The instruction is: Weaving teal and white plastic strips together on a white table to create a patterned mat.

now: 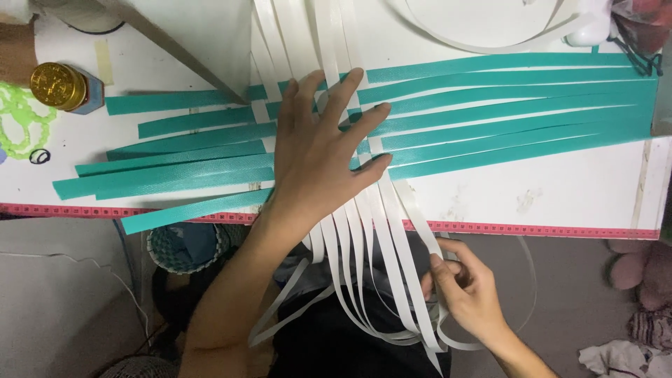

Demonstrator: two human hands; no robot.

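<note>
While pressed flat, palm down, left hand [318, 150] fully spread, fingers fanned wide over the crossing of white strips [350, 231] and teal strips [490, 112] on the worktop [546, 192]. Fingertips resting on both colours at once, thumb tip touching a white strip where it leaves the weave. Holding nothing, only bearing down on the woven patch. Forearm running back toward the lower left, over the worktop edge.

Right hand [465, 287] lower, off the worktop, fingers curled and pressed together in a pinch on one white strip near its loose end. Exact grip hard to make out, fingertips bunched and partly covering one another.

White strips running from the top edge down under the left hand, over the worktop edge, then hanging in loose loops in front of dark clothing. Teal strips lying crosswise, fanned left and right, interlaced with the white ones only beneath and beside the left palm; that woven patch mostly hidden. Upper ends of the white strips cut off by the frame.

Red measuring tape [532, 229] along the front edge of the worktop. Gold-capped bottle [63, 87] at far left, well apart, next to a green bead string [24, 119]. Woven basket [185, 245] below the edge, partly hidden by the left forearm.
</note>
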